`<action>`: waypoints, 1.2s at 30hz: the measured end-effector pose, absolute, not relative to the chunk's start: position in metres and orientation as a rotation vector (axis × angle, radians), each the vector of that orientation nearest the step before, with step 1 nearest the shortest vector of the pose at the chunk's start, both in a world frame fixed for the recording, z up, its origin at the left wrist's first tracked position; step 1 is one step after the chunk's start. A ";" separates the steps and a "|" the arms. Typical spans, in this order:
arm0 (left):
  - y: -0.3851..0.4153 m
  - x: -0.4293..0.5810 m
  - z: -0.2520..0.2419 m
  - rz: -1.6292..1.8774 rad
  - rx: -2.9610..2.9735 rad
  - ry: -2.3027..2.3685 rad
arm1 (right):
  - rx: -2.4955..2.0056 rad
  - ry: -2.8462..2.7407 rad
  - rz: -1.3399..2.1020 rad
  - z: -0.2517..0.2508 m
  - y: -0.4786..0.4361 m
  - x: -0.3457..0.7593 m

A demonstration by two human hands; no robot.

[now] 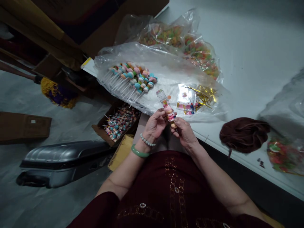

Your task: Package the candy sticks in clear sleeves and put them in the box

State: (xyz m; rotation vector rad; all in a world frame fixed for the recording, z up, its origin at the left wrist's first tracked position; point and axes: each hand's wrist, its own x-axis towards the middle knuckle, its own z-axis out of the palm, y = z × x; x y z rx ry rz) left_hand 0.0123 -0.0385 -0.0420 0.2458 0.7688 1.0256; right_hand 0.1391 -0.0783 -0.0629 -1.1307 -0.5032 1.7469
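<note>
Head view: left hand (155, 123) and right hand (185, 131) over near edge of white table (249, 79), fingers of both clamped on labelled candy skewer (167, 107), tilted upward. Further skewers (130, 77) on plastic sheet (171, 71) toward table's left corner; gold twist ties (204, 95) on sheet, right of them.

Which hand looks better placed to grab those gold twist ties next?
Probably the right hand: it sits nearer the gold twist ties, while the left hand is farther off. Both hold the candy skewer.
</note>
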 end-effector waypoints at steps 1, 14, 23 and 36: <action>-0.037 0.011 -0.042 1.019 0.235 0.759 | -1.132 -0.515 1.752 -0.062 -0.079 0.140; -0.039 0.012 -0.046 1.088 0.250 0.774 | -1.245 -0.632 1.816 -0.059 -0.085 0.135; -0.051 0.025 -0.049 1.134 0.303 0.854 | -1.434 -0.709 1.680 -0.067 -0.080 0.135; -0.044 0.013 -0.048 1.252 0.170 0.979 | -1.505 -1.118 1.327 -0.069 -0.103 0.149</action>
